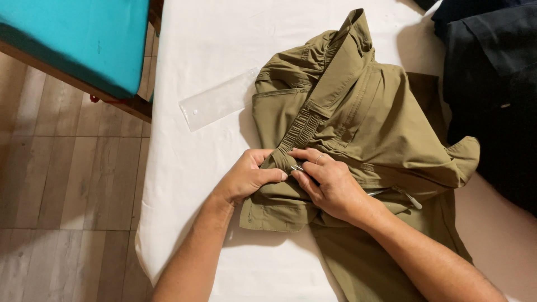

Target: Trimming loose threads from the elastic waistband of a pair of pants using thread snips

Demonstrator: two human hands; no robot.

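Olive-green crumpled fabric trousers [358, 123] lie on the white cloth-covered table [196, 50], waistband running away from you. Your left hand [246, 178] pinches the waistband end; your right hand [330, 187], equally near, grips a small metal piece [296, 167] there.

One olive garment [358, 117], two hands, one clear plastic strip [218, 100], one dark garment [492, 72]

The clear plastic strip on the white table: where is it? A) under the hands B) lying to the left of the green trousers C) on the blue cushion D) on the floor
B: the clear plastic strip lies flat on the white table, just left of the green trousers, away from both hands.
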